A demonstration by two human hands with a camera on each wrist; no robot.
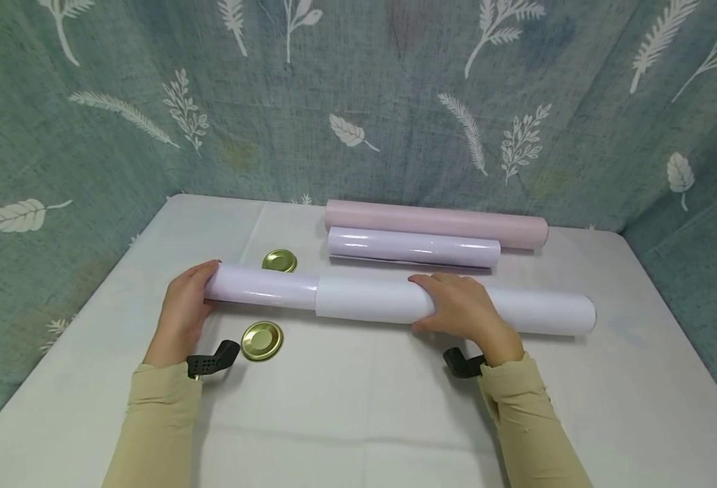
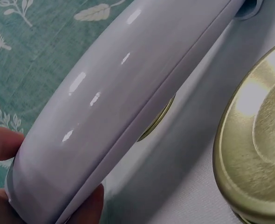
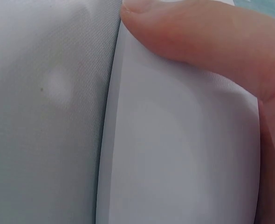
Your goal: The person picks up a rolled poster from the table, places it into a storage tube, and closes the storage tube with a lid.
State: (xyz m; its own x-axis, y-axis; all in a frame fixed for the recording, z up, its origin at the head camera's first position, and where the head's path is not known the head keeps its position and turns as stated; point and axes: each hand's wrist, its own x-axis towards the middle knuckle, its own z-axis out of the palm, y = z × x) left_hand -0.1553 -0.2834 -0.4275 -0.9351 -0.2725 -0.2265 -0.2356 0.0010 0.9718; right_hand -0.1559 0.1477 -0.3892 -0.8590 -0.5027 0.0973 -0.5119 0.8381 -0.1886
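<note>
From the head view, my left hand [image 1: 183, 313] wraps the end of the glossy lilac roll [image 1: 261, 287], which lies on the table [image 1: 358, 407] and runs into the white tube [image 1: 456, 303]; cupping that end lets me steady it lengthwise. My right hand [image 1: 465, 310] curls over the tube's middle, gripping it so it cannot roll away. One gold lid [image 1: 261, 340] lies just near my left grip, another gold lid [image 1: 279, 260] beyond the roll, and two more rolls [image 1: 419, 237] rest farther back. At the left wrist, my fingers [image 2: 88, 205] pinch the roll's end [image 2: 105, 116], a lid [image 2: 256, 154] close beside. At the right wrist, my thumb [image 3: 193, 37] presses onto the white tube [image 3: 175, 154] to hold it.
</note>
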